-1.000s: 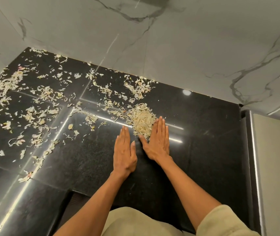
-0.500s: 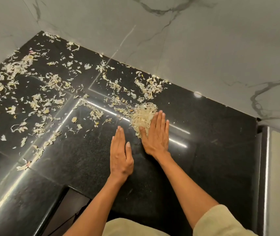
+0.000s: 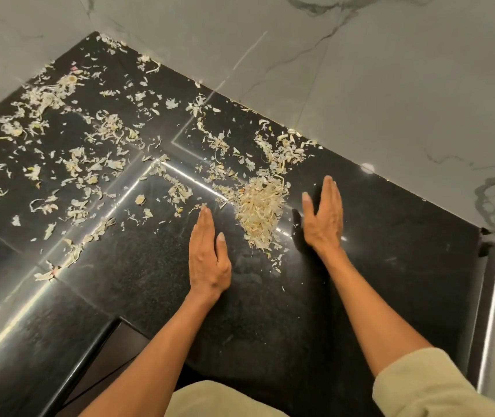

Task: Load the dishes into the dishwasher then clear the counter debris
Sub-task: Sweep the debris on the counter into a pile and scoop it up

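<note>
Pale dry peel scraps lie scattered over the black stone counter [image 3: 138, 284], thickest toward the left and back. A gathered heap of peels [image 3: 259, 207] sits mid-counter. My left hand [image 3: 208, 255] lies flat, fingers straight, just left of the heap, its fingertips at some stray scraps. My right hand [image 3: 324, 213] stands on its edge to the right of the heap, fingers straight, a small gap from the peels. Neither hand holds anything. No dishes or dishwasher are in view.
Grey marble wall tiles [image 3: 360, 85] close the counter at the back and left, forming a corner. A steel-edged appliance or panel [image 3: 492, 311] borders the counter on the right. The counter's front edge steps inward at the lower left [image 3: 102, 332].
My right hand has lifted off the heap and shifted to its right side, turned on edge. My left hand stayed flat on the left. The heap is now uncovered.
</note>
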Action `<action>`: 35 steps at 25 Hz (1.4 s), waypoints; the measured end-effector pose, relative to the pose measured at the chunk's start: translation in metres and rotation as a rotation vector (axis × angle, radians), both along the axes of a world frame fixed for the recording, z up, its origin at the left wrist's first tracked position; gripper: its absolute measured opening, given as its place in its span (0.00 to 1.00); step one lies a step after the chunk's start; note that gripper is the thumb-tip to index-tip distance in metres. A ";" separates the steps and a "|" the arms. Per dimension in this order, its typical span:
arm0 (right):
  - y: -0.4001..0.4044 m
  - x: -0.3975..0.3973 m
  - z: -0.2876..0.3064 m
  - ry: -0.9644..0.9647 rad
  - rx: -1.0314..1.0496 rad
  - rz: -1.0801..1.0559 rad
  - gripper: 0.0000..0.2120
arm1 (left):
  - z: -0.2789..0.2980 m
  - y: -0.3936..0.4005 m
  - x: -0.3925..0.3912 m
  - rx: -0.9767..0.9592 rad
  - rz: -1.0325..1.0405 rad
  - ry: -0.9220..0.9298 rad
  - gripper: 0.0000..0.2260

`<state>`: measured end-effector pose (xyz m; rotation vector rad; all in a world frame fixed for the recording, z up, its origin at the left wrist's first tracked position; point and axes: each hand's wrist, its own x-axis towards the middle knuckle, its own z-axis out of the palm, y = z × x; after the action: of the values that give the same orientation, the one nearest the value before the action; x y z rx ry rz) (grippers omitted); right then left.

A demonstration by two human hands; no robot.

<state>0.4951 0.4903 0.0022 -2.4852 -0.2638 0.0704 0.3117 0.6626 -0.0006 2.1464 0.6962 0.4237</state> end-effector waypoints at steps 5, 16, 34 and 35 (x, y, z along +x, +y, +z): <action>0.050 -0.018 0.001 -0.010 -0.053 0.274 0.38 | -0.002 -0.001 0.006 0.089 0.000 0.046 0.26; 0.026 0.094 0.016 0.025 0.058 0.131 0.40 | 0.000 -0.004 0.003 0.105 0.000 0.092 0.28; 0.081 0.121 0.015 0.044 0.027 0.564 0.35 | 0.002 -0.003 0.005 0.113 0.032 0.045 0.27; 0.086 0.110 0.015 0.043 0.078 0.597 0.34 | 0.002 -0.003 0.005 0.113 0.033 0.040 0.27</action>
<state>0.6049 0.5767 0.0176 -2.2440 -0.9603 0.3517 0.3166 0.6594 0.0012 2.2573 0.7472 0.4482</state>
